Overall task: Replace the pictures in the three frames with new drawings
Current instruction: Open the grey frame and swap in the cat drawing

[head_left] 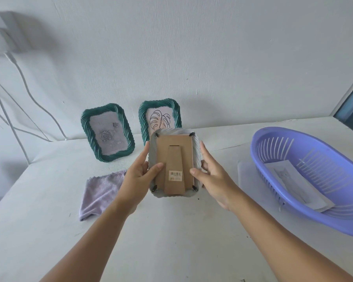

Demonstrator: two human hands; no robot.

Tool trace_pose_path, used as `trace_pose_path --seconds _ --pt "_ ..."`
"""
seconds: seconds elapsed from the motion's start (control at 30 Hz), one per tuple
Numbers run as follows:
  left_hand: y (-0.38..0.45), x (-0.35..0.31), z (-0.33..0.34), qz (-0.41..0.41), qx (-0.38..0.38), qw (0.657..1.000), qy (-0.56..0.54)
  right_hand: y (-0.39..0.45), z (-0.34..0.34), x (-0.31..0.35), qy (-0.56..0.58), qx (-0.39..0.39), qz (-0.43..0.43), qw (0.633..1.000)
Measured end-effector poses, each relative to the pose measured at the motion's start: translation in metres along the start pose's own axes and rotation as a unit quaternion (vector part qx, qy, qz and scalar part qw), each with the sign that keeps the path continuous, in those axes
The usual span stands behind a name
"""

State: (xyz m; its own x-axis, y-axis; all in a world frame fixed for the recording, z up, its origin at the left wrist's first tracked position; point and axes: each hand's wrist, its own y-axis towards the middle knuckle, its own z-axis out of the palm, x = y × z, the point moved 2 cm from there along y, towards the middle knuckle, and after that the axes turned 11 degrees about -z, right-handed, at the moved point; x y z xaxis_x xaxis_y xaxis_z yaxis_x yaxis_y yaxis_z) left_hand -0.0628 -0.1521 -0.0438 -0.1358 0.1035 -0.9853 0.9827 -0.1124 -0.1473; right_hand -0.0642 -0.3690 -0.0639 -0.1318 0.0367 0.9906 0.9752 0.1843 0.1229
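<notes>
Left hand (140, 171) and right hand (211, 176) grip the white frame (174, 163) by its side edges, brown backing toward camera, thumbs on the backing; held above the table (171, 231), in front of two green frames (107, 132) standing by the wall

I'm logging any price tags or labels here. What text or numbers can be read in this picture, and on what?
"200": printed on the sticker on the stand of the held frame's backing board.
Barcode above it: digits too small to read.
No other readable text.
</notes>
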Motion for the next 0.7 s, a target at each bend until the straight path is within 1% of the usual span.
trace_pose_path --seconds 0.13,0.23,0.33,0.4,0.47,0.57,0.7 --pt "0.007 0.002 -0.008 -0.008 -0.044 0.996 0.081 0.004 0.002 0.002 -0.022 -0.005 -0.041 0.999" --pt "0.01 -0.003 -0.013 -0.016 -0.091 0.975 0.204 0.005 0.006 0.014 -0.055 -0.009 -0.076 0.996" --pt "0.008 -0.015 -0.012 0.009 -0.142 0.954 0.264 0.007 0.008 0.024 -0.125 -0.019 -0.125 0.984" --pt "0.004 -0.024 -0.01 0.014 -0.154 0.951 0.268 0.008 0.012 0.03 -0.195 -0.032 -0.151 0.969" --pt "-0.003 -0.036 -0.003 0.022 -0.146 0.958 0.247 0.006 0.017 0.037 -0.242 -0.038 -0.173 0.954" --pt "-0.011 -0.052 0.007 0.027 -0.139 0.968 0.209 0.0 0.03 0.051 -0.302 -0.022 -0.224 0.926" --pt "-0.011 -0.052 0.008 0.0 -0.175 0.972 0.155 -0.003 0.05 0.054 -0.416 0.015 -0.285 0.863"
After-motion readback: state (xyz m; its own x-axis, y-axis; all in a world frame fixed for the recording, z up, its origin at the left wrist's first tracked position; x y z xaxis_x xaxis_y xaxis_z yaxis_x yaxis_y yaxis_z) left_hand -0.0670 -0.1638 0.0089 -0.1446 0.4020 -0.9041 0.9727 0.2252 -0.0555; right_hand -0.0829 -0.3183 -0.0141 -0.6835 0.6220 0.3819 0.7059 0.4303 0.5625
